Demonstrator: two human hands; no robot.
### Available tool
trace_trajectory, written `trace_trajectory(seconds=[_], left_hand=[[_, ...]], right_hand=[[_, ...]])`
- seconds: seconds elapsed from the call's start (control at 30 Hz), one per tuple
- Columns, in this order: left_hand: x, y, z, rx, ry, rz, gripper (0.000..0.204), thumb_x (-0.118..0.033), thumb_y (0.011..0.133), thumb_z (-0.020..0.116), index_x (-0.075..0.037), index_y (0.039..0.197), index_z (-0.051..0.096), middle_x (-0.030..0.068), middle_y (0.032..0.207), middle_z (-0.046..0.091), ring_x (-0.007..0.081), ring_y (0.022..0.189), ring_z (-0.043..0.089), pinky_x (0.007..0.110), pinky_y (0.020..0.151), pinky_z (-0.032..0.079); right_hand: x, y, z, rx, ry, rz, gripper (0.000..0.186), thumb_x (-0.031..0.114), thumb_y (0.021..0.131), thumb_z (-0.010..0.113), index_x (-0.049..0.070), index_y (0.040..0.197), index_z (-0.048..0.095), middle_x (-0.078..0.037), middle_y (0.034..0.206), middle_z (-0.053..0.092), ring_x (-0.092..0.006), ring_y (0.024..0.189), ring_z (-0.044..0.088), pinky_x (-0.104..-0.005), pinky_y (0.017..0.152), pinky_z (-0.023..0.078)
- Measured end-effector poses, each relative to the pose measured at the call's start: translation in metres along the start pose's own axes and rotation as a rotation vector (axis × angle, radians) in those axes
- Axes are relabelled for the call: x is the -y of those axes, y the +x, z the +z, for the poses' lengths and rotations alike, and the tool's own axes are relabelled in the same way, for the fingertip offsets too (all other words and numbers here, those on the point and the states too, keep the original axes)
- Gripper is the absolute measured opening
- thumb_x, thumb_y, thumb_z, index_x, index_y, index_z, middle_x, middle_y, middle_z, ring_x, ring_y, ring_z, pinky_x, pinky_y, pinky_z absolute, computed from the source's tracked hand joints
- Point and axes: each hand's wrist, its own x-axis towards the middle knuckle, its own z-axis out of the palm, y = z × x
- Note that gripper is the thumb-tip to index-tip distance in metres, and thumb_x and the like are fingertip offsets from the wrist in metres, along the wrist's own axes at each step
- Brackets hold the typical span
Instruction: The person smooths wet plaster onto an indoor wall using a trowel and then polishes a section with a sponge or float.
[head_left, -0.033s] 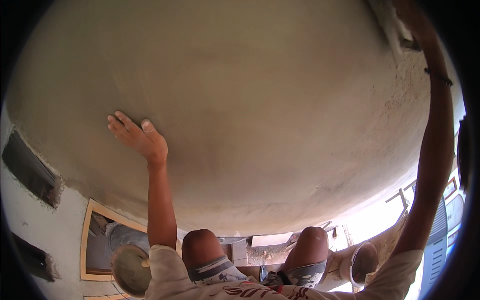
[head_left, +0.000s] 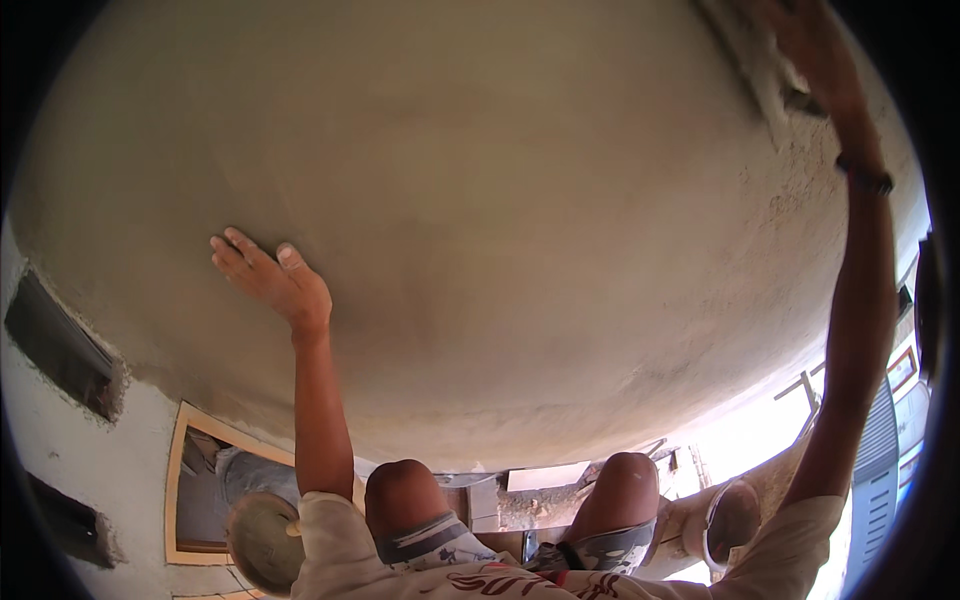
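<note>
Head view: right hand [head_left: 817,62], grip round a float [head_left: 757,70], has shifted leftward; left hand [head_left: 277,283] unclenched, empty.

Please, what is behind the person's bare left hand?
Behind the bare left hand is the broad, grey-brown plastered wall, visible beyond its outline. The patch directly under the hand is covered and cannot be seen.

Right hand [head_left: 815,65] shifted leftward and lower in view, more of it showing now. Flat tool [head_left: 748,60] moved with it across the wall [head_left: 480,220]. Right forearm [head_left: 862,300] swung inward; dark bracelet [head_left: 865,176] correspondingly lower and further left.
</note>
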Motion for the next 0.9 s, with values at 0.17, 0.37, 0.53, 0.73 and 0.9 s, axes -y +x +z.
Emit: trace_trajectory(seconds=[0.17, 0.37, 0.53, 0.73, 0.9], left_hand=[[-0.023, 0.002, -0.013, -0.024, 0.055, 0.033, 0.084, -0.063, 0.097, 0.015, 0.003, 0.151, 0.014, 0.0279, 0.156, 0.008, 0.0448, 0.145, 0.006, 0.059, 0.114, 0.008], [-0.102, 0.017, 0.003, 0.048, -0.021, 0.286, 0.083, -0.062, 0.098, 0.017, 0.002, 0.151, 0.015, 0.0273, 0.156, 0.007, 0.0469, 0.144, 0.005, 0.063, 0.112, 0.006], [-0.101, 0.026, 0.008, 0.024, 0.110, 0.335, 0.084, -0.063, 0.097, 0.018, 0.002, 0.151, 0.016, 0.0267, 0.157, 0.008, 0.0471, 0.144, 0.005, 0.064, 0.112, 0.007], [-0.101, 0.024, 0.002, 0.038, -0.170, 0.257, 0.079, -0.058, 0.100, 0.021, 0.002, 0.151, 0.013, 0.0256, 0.157, 0.007, 0.0472, 0.144, 0.005, 0.060, 0.113, 0.007], [-0.092, 0.033, -0.012, -0.107, -0.262, 0.269, 0.075, -0.052, 0.102, 0.020, 0.003, 0.151, 0.010, 0.0241, 0.158, 0.007, 0.0448, 0.145, 0.004, 0.060, 0.114, 0.008]], right_hand=[[0.043, -0.218, 0.091, 0.271, 0.163, -0.228, 0.030, 0.025, 0.081, 0.071, 0.009, 0.104, 0.061, -0.009, 0.068, 0.064, -0.0228, 0.054, 0.065, -0.0344, 0.046, 0.052], [0.070, -0.405, 0.128, 0.844, 0.265, -0.262, 0.025, 0.021, 0.086, 0.060, 0.004, 0.104, 0.058, -0.014, 0.069, 0.066, -0.0300, 0.056, 0.067, -0.0388, 0.047, 0.054], [0.087, -0.295, 0.063, 0.498, 0.633, 0.108, 0.031, 0.024, 0.087, 0.065, 0.001, 0.106, 0.055, -0.020, 0.072, 0.065, -0.0387, 0.066, 0.066, -0.0434, 0.056, 0.054], [0.128, -0.156, 0.060, 0.135, 0.538, 0.269, 0.035, 0.022, 0.088, 0.066, -0.001, 0.108, 0.050, -0.023, 0.069, 0.063, -0.0430, 0.062, 0.063, -0.0465, 0.055, 0.052], [0.194, -0.176, 0.122, 0.239, 0.380, 0.276, 0.033, 0.025, 0.089, 0.063, 0.002, 0.105, 0.045, -0.020, 0.062, 0.062, -0.0414, 0.057, 0.064, -0.0490, 0.051, 0.053]])
